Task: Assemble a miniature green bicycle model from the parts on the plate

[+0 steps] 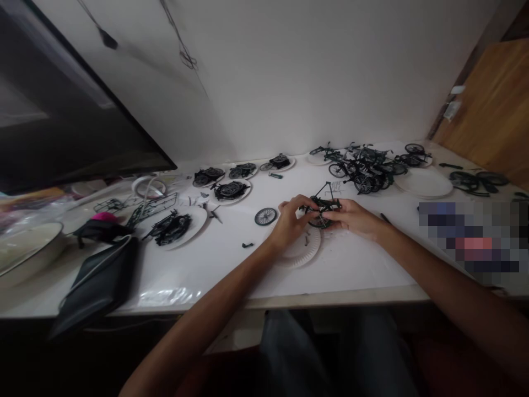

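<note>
A small dark model bicycle (326,205), only partly built, is held between my two hands above a white paper plate (303,255). My left hand (292,219) pinches it from the left, near its wheel. From the right, my right hand (350,216) grips the frame with thumb and fingers. Little loose pieces lie on the plate under my left hand. A loose spoked wheel (265,216) rests on the table just left of my left hand, and a small black part (248,245) lies nearer the front.
Plates with black parts (230,189) stand at the back and left. Several model bicycles (366,171) are heaped behind my right hand, beside stacked white plates (425,183). A black pouch (101,275) and a basin (31,248) occupy the left; a screen (74,99) overhangs there.
</note>
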`<state>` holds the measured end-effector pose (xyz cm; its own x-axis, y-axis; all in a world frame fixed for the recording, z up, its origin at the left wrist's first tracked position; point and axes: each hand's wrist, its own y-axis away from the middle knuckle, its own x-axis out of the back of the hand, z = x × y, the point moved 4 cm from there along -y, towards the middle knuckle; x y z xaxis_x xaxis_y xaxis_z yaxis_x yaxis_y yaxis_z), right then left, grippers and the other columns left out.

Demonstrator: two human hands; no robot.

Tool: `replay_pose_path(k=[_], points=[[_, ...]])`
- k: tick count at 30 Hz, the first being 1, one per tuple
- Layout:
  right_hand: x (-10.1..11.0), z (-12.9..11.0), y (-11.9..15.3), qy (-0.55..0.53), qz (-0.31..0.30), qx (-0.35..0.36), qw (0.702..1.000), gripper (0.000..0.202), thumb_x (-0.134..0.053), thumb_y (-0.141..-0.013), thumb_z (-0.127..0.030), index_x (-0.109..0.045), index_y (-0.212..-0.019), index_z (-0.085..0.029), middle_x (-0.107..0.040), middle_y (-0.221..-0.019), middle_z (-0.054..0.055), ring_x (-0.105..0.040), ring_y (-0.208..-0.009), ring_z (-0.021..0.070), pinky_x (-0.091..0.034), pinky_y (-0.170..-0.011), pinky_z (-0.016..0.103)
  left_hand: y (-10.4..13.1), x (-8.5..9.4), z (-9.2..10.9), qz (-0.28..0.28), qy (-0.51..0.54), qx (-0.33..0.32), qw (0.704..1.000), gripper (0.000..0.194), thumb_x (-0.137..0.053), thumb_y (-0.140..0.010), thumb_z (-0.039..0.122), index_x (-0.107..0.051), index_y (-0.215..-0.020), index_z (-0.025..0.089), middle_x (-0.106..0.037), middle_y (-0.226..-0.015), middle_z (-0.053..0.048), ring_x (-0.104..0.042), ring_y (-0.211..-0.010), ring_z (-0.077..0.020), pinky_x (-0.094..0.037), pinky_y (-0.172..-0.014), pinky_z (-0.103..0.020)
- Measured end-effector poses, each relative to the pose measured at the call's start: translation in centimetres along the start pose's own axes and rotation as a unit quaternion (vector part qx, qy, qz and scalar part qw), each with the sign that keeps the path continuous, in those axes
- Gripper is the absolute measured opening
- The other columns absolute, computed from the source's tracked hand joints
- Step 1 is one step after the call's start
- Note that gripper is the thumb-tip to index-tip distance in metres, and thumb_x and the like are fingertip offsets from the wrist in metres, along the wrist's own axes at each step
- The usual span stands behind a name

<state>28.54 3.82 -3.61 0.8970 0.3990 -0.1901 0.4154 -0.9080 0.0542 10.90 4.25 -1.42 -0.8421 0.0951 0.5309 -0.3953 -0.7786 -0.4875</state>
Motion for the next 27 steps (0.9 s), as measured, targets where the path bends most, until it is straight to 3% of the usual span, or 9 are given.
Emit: replay_pose_path(k=[5,11,16,19,23,27], points=[[0.00,0.05,-0.08,-0.014,-0.010,0.002,1.000,0.031,-0.077,-0.082,-0.019,-0.068,-0.111,-0.017,-0.071,-0.117,0.010,-0.070,-0.103,0.0204,-0.064,-0.083,0.033,0.11,-0.22,0.45,-0.025,0.000,-0.011,1.000,0.011,-0.069,-0.092,0.031,-0.072,-0.097,0.022,-0.068,-0.106,-0.007,-0.063,-0.103,-0.0223,-0.041,-0.097,-0.039],[0.05,0.19,-0.21,-0.026,-0.005,-0.007,1.000,0.033,-0.076,-0.082,-0.017,-0.067,-0.113,-0.015,-0.071,-0.117,0.011,-0.070,-0.103,0.0215,-0.065,-0.084,0.036,0.14,-0.05,0.53,0.002,-0.035,0.027,0.999,0.004,-0.066,-0.094,0.023,-0.066,-0.097,0.022,-0.072,-0.099,-0.001,-0.066,-0.098,-0.0203,-0.030,-0.105,-0.043],[-0.08,0.10,-0.10,-0.027,-0.014,-0.008,0.999,0.031,-0.076,-0.082,-0.018,-0.067,-0.113,-0.016,-0.069,-0.122,0.011,-0.070,-0.104,0.0213,-0.064,-0.086,0.035,0.13,-0.18,0.85,-0.028,-0.054,0.005,0.998,0.005,-0.065,-0.095,0.027,-0.068,-0.096,0.023,-0.072,-0.100,-0.001,-0.064,-0.100,-0.0212,-0.031,-0.101,-0.043],[-0.23,0.00,0.01,-0.014,-0.016,-0.008,1.000,0.031,-0.075,-0.083,-0.017,-0.067,-0.113,-0.016,-0.068,-0.125,0.011,-0.070,-0.104,0.0207,-0.064,-0.086,0.035,0.12,-0.21,0.65,-0.012,-0.063,0.005,0.998,0.006,-0.067,-0.094,0.028,-0.068,-0.098,0.024,-0.072,-0.099,0.000,-0.065,-0.097,-0.0206,-0.031,-0.101,-0.043],[-0.03,0.07,-0.02,-0.024,-0.001,-0.008,1.000,0.027,-0.076,-0.083,-0.018,-0.067,-0.108,-0.015,-0.071,-0.114,0.010,-0.071,-0.100,0.0207,-0.064,-0.086,0.036,0.06,0.03,0.31,0.004,-0.063,-0.010,0.998,0.005,-0.061,-0.097,0.023,-0.065,-0.097,0.022,-0.074,-0.097,0.000,-0.067,-0.091,-0.0181,-0.032,-0.101,-0.041],[0.04,0.17,-0.08,-0.002,-0.019,-0.004,1.000,0.027,-0.075,-0.085,-0.021,-0.068,-0.110,-0.015,-0.072,-0.114,0.011,-0.071,-0.099,0.0202,-0.063,-0.086,0.034,0.02,0.12,0.35,0.005,-0.087,-0.030,0.996,0.012,-0.069,-0.093,0.033,-0.066,-0.093,0.022,-0.074,-0.091,0.002,-0.067,-0.083,-0.0171,-0.036,-0.100,-0.041]])
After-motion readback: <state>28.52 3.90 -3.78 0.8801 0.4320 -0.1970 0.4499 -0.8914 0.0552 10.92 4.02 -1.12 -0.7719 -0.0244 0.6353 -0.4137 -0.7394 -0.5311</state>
